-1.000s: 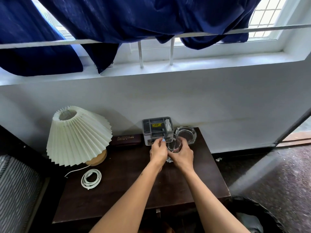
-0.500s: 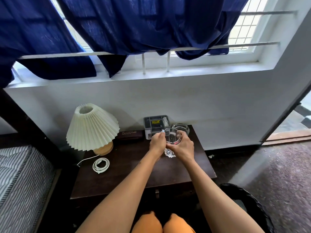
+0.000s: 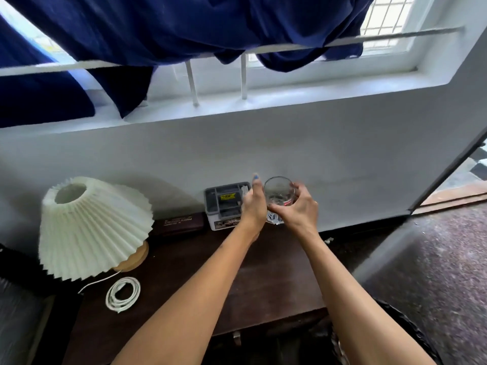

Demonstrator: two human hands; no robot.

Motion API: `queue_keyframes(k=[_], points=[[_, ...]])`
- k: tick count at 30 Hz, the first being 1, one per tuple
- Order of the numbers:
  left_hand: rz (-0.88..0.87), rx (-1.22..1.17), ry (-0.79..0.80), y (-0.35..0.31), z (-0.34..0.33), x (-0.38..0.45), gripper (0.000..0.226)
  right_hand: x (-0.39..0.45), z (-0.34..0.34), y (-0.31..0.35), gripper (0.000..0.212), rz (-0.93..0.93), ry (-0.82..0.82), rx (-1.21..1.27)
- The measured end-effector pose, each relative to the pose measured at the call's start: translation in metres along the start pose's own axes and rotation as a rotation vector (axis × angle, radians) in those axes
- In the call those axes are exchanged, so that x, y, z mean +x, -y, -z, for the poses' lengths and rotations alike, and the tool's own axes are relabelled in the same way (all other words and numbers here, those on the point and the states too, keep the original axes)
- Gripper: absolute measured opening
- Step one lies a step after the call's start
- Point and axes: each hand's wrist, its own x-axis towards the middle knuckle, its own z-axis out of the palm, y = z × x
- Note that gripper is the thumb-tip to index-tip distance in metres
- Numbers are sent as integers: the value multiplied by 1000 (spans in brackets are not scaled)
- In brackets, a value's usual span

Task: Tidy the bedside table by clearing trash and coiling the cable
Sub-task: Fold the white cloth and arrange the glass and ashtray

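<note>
A pleated lamp (image 3: 89, 227) stands at the left; a dark case (image 3: 181, 223) and grey organiser (image 3: 224, 204) sit against the wall, under blue curtains (image 3: 171, 25).

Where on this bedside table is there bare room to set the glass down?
The widest bare patch of the table lies between the coiled cable and the forearms. The right front corner is bare too. The back edge is crowded: lamp, dark case, grey organizer.

The left hand (image 3: 254, 206) hides part of the grey organiser (image 3: 224, 201); its label is unreadably small.
</note>
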Motion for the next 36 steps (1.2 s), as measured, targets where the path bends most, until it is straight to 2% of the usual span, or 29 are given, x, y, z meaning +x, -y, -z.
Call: queue_keyframes(k=[3, 6, 8, 17, 22, 30, 36], points=[[18, -29, 14, 6, -10, 29, 53, 24, -5, -6, 80, -16, -6, 6], [48, -17, -16, 8, -14, 46, 80, 40, -9, -10, 78, -23, 27, 15], [83, -16, -30, 10, -17, 56, 85, 47, -13, -13, 78, -48, 47, 26], [248, -45, 62, 12, -13, 78, 85, 59, -26, -18, 72, -141, 104, 70], [280, -21, 48, 9, -9, 80, 85, 62, -31, -14, 73, -177, 123, 59], [266, -40, 72, -5, -8, 73, 62, 58, -29, -7, 66, -208, 125, 63], [308, 26, 42, -9, -4, 67, 75, 59, -27, -4, 70, -218, 197, 0]])
